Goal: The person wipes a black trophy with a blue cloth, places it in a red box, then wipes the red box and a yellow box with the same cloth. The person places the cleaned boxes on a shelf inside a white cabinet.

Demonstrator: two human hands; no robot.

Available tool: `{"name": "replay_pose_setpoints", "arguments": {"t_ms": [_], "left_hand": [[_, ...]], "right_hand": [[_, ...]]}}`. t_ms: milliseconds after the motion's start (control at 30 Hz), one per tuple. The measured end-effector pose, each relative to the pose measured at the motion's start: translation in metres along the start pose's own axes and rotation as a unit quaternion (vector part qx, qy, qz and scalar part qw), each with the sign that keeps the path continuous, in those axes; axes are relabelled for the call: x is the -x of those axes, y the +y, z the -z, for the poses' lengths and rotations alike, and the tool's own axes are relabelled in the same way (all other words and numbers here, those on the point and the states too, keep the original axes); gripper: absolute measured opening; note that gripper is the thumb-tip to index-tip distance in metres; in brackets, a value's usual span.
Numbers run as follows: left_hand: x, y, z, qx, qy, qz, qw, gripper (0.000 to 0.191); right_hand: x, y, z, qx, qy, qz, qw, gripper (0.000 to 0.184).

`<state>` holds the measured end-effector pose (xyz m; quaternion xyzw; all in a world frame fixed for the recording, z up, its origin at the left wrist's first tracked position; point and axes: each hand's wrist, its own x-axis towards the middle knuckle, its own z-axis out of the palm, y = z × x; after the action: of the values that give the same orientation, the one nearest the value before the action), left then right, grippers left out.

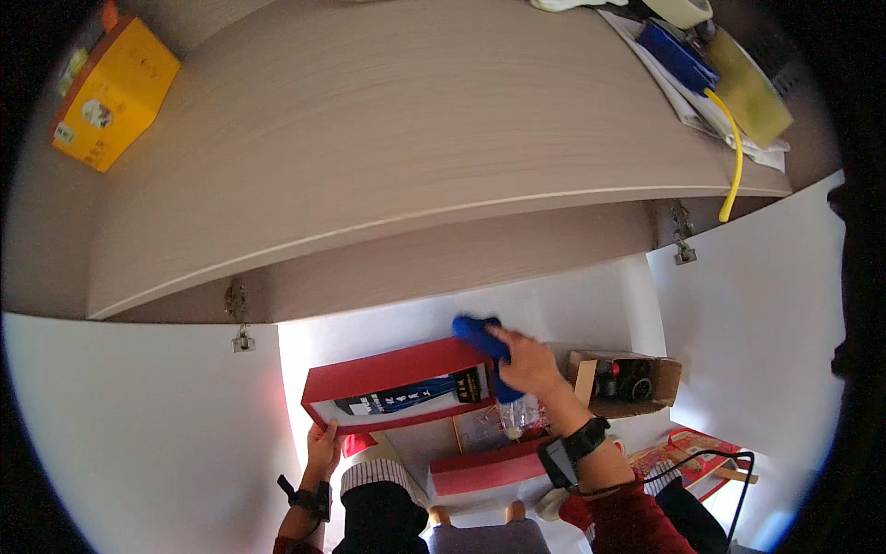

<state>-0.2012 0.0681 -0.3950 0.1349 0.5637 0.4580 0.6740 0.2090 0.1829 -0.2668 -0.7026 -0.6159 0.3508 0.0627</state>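
A long red box [408,365] is held up in front of the cabinet, tilted, with its open side towards me. Inside it lies a dark blue item [408,397] bearing white writing, with a black label at its right end. My left hand [324,443] grips the box at its lower left corner. In my right hand [529,365] is a bunched blue cloth [477,334], pressed at the top right corner of the box and partly blurred. Part of the cloth hangs below my right fingers, beside the box's right end.
Above is a wooden shelf [415,124] with a yellow box [118,97], tape rolls [747,86] and a yellow cord [735,152]. White cabinet doors [138,429] flank me. Below are a cardboard box [664,381], another red box [484,474], a clear plastic wrapper [516,415] and a grey stool [488,539].
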Motion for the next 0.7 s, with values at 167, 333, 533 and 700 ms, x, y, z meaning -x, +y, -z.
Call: {"name": "replay_pose_setpoints", "arguments": {"t_ms": [167, 333, 533, 700], "left_hand": [[-0.003, 0.0, 0.004, -0.004, -0.001, 0.007, 1.0, 0.029], [-0.001, 0.008, -0.002, -0.039, 0.004, 0.014, 0.999, 0.026], [-0.004, 0.024, -0.021, -0.024, 0.034, 0.031, 0.999, 0.028], [-0.009, 0.037, -0.028, -0.034, 0.008, 0.066, 0.997, 0.026]], "right_hand": [[0.035, 0.036, 0.013, 0.153, -0.139, -0.055, 0.977, 0.05], [0.037, 0.046, -0.01, 0.039, -0.023, -0.056, 0.997, 0.057], [0.043, 0.03, -0.038, 0.124, -0.11, -0.079, 0.983, 0.053], [0.052, 0.022, 0.001, -0.032, 0.025, -0.032, 0.999, 0.053]]}}
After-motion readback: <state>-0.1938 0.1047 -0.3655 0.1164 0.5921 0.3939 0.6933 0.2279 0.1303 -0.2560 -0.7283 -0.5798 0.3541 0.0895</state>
